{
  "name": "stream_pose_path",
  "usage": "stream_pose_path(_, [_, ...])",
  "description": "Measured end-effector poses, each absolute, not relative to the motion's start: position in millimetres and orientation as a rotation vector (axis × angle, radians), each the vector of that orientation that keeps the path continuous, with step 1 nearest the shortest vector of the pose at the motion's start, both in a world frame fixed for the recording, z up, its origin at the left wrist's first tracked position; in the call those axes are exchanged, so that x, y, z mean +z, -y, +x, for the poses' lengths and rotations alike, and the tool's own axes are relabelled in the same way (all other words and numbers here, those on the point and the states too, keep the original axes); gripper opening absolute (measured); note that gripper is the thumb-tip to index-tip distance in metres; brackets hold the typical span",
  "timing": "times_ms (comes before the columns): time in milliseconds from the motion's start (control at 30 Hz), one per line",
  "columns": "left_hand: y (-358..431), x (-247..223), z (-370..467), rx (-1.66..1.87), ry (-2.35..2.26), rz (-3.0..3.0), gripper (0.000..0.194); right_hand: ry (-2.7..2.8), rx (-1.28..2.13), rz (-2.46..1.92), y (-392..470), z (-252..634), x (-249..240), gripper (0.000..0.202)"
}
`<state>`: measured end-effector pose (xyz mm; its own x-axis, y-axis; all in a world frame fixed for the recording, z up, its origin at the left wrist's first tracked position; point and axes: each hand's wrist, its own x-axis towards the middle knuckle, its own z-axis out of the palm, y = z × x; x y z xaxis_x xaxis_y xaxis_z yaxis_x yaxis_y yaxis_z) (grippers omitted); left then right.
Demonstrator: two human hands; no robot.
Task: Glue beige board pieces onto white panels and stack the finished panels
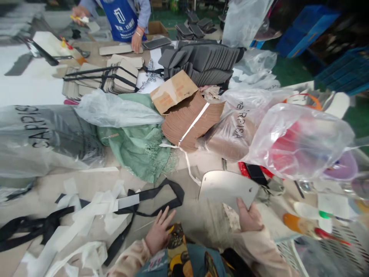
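Note:
My right hand (250, 216) grips the lower right edge of a smooth pale grey panel (225, 186), curved along its top and with small holes near its ends. The thumb lies on the panel's face; the other fingers are hidden behind it. Fingers spread, my left hand (159, 231) is empty, close to the front of my patterned apron (177, 246). Left of that hand lie a black strap (174, 192) in a loop and white paper strips (95, 211). Beyond the panel stands a bundle of brown curved sheets (190, 119), tied with a white band.
Green cloth (135, 150) and plastic bags (302, 138) lie across the table's middle. Glue bottles (296, 223) are at right, by a white basket (291, 254). Across the table, a person in a blue apron (119, 19) works near stacked grey pieces (201, 61).

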<state>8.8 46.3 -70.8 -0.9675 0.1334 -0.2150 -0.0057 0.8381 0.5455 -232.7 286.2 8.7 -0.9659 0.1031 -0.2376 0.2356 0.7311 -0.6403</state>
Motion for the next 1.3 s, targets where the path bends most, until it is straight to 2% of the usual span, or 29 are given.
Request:
stream_pose_path(67, [-44,-64,2,0.641,-2.682,0.012,0.049,-2.561,-1.034,0.467,-288,-225,4,0.055])
stream_pose_path(133, [-37,-59,-5,0.496,-2.627,-0.205,0.052,-2.463,-1.012,0.424,-289,-217,-6,0.058])
stream_pose_path(367, [32,-40,26,0.009,-2.554,-1.373,0.050,-2.227,-0.914,-0.055,-279,-177,-69,0.067])
stream_pose_path(467, [50,-27,53,-0.095,-2.452,-1.639,0.050,-2.202,-0.957,-0.492,-273,-166,-96,0.063])
stream_pose_path(567, [39,-25,69,-0.043,-2.641,-1.538,0.038,-2.441,-0.895,-0.955,-274,-172,-115,0.057])
stream_pose_path(633, [21,-34,76,0.065,-2.843,-1.298,0.033,-2.602,-0.805,-1.065,-280,-177,-122,0.054])
stream_pose_path(867, [-25,-87,93,0.220,-2.874,-0.979,0.044,-2.794,-0.296,-1.206,-295,-160,-133,0.049])
stream_pose_path(1133, [-21,-87,95,0.267,-2.867,-0.961,0.045,-2.766,0.014,-1.073,-286,-157,-120,0.053])
stream_pose_path(1300, [-19,-105,96,0.302,-2.934,-1.011,0.046,-2.770,0.106,-0.995,-276,-159,-111,0.061])
